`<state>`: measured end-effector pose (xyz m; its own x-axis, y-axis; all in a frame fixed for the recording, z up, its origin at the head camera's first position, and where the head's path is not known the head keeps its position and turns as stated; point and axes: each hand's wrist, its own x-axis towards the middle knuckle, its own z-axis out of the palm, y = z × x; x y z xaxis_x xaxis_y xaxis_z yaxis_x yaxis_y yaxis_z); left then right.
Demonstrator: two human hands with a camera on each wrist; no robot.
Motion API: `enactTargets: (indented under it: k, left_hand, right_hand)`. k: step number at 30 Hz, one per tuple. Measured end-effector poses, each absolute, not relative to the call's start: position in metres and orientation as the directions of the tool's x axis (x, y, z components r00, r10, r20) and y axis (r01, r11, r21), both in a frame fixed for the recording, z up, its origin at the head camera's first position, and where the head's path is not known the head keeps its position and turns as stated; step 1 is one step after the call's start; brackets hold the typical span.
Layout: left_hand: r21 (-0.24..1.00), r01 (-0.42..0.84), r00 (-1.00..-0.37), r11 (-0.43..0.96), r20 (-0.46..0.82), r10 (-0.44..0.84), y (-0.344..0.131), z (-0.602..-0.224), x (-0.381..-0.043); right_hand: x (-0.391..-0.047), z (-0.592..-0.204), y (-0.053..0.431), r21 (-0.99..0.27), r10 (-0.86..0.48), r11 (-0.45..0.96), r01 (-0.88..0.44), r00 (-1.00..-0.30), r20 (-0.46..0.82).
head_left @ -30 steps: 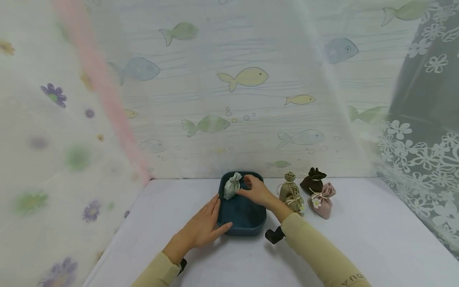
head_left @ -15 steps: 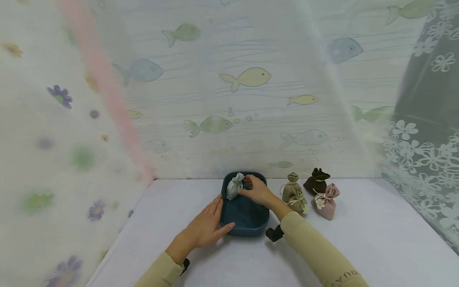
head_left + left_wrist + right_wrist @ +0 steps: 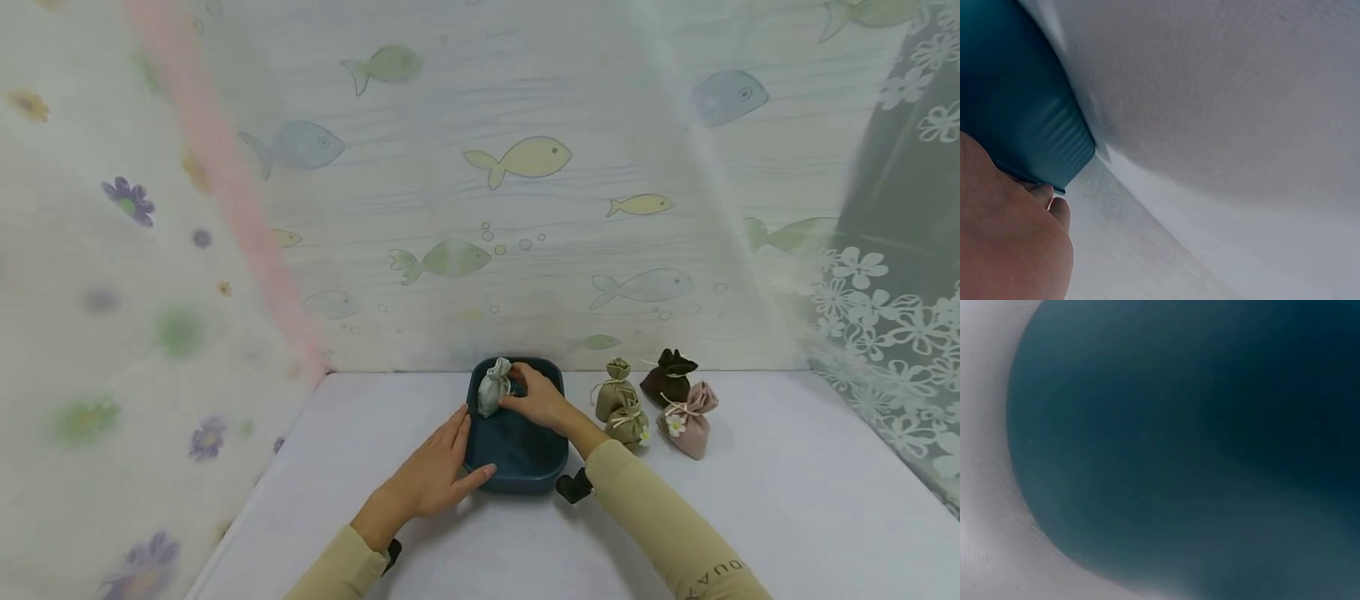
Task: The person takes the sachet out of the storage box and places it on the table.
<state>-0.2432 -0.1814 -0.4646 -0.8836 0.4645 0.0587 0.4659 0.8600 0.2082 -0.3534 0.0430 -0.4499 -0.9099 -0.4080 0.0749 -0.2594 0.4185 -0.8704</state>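
Note:
A pale grey-green drawstring pouch [image 3: 493, 390] stands in the back left corner of a dark blue tray [image 3: 517, 482], leaning a little to the right. My right hand [image 3: 542, 403] reaches over the tray from the right. Its thumb and curled fingers touch the pouch's right side and seem to pinch it. Straight fingers of my left hand [image 3: 429, 473] lie along the tray's left wall, the thumb by the front left corner. In the left wrist view, fingertips bend at the rim of the blue tray [image 3: 1041, 131]. Only the tray's blue surface [image 3: 1116, 456] fills most of the right wrist view.
Right of the tray stand two olive pouches, one behind [image 3: 617, 392] and one in front with a white flower [image 3: 627, 423]. Beyond them are a dark brown pouch [image 3: 667, 379] and a pink pouch [image 3: 690, 425]. A printed fish curtain [image 3: 450, 317] hangs behind the white table [image 3: 750, 517].
The whole scene has shifted slightly right as the head view turned. Both hands, the tray and the pouches keep the same places relative to each other.

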Motion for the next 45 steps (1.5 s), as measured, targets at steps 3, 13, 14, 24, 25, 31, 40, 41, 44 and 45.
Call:
enactTargets:
  k: [3,13,14,24,25,31,40,41,44,45]
  left_hand:
    - [0.207,0.471,-0.881,0.857,0.068,0.468,-0.181,-0.463,-0.243]
    - [0.205,0.466,-0.884,0.861,0.054,0.465,-0.181,-0.463,-0.243]
    - [0.205,0.464,-0.885,0.862,0.053,0.463,-0.181,-0.463,-0.243]
    - [0.219,0.457,-0.888,0.862,0.060,0.456,-0.181,-0.463,-0.243]
    - [0.221,0.458,-0.888,0.861,0.061,0.456,-0.181,-0.463,-0.243]
    - [0.216,0.463,-0.886,0.860,0.071,0.459,-0.181,-0.464,-0.242]
    - [0.214,0.459,-0.887,0.862,0.058,0.458,-0.180,-0.465,-0.243]
    - [0.213,0.456,-0.889,0.864,0.053,0.456,-0.180,-0.465,-0.243]
    - [0.209,0.447,-0.893,0.870,0.044,0.448,-0.181,-0.464,-0.243]
    - [0.210,0.445,-0.894,0.871,0.044,0.446,-0.181,-0.464,-0.243]
  right_hand:
    - [-0.353,-0.449,0.042,-0.863,-0.404,0.429,-0.267,-0.911,0.081]
    - [-0.352,-0.451,0.042,-0.838,-0.376,0.454,-0.304,-0.917,0.129]
    - [-0.351,-0.451,0.041,-0.832,-0.374,0.459,-0.312,-0.917,0.138]
    - [-0.352,-0.455,0.040,-0.778,-0.361,0.499,-0.381,-0.908,0.213]
    - [-0.353,-0.456,0.040,-0.777,-0.359,0.496,-0.386,-0.907,0.221]
    - [-0.356,-0.457,0.042,-0.786,-0.358,0.468,-0.404,-0.900,0.249]
    - [-0.350,-0.451,0.044,-0.802,-0.351,0.437,-0.406,-0.898,0.264]
    - [-0.349,-0.449,0.044,-0.803,-0.354,0.430,-0.413,-0.895,0.271]
    - [-0.344,-0.442,0.045,-0.810,-0.364,0.403,-0.426,-0.887,0.286]
    - [-0.341,-0.439,0.045,-0.811,-0.366,0.396,-0.431,-0.884,0.291]
